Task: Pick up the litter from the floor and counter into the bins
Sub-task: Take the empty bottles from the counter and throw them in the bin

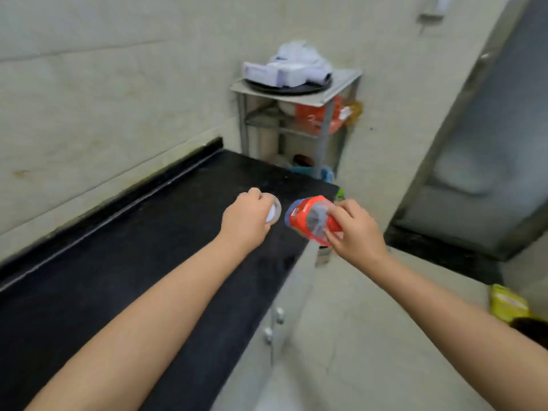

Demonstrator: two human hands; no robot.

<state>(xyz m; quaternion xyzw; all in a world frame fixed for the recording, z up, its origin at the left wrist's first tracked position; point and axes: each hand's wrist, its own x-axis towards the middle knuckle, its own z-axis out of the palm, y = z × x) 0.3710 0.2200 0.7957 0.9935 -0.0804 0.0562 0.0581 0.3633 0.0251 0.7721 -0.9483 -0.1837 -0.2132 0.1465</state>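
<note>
My left hand is closed around a small round white and clear cup or lid, held just above the black counter near its far right corner. My right hand grips a crushed plastic bottle with a red label, held on its side beyond the counter's right edge. The two hands are close together, the bottle's end almost touching the cup. No bin is clearly in view.
A metal shelf rack with packets and a dark tray stands past the counter's far end. A yellow-green packet lies on the tiled floor at right. Cabinet doors with knobs run below the counter. A doorway with a dark threshold is at right.
</note>
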